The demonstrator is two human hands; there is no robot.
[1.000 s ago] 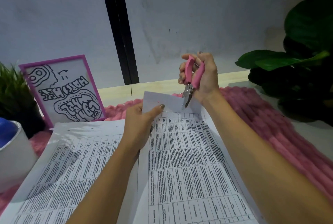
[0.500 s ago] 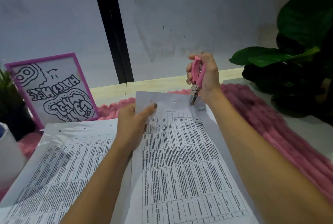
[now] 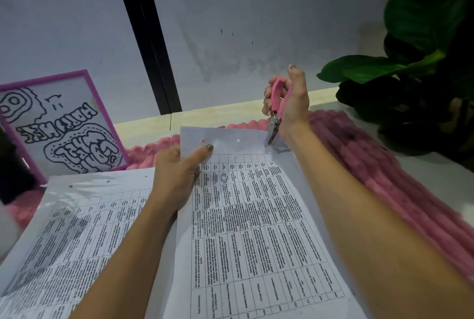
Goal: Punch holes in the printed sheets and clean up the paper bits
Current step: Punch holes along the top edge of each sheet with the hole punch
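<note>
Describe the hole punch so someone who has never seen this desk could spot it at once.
Find the fuzzy pink mat at the back of the desk. Over it, the right hand grips the punch at the top right corner of the held sheet. It is the only tool: pink handles, a small metal head pointing down.

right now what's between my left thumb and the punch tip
In the head view, only the top margin of the sheet, with one pale spot, hole or paper bit unclear.
</note>
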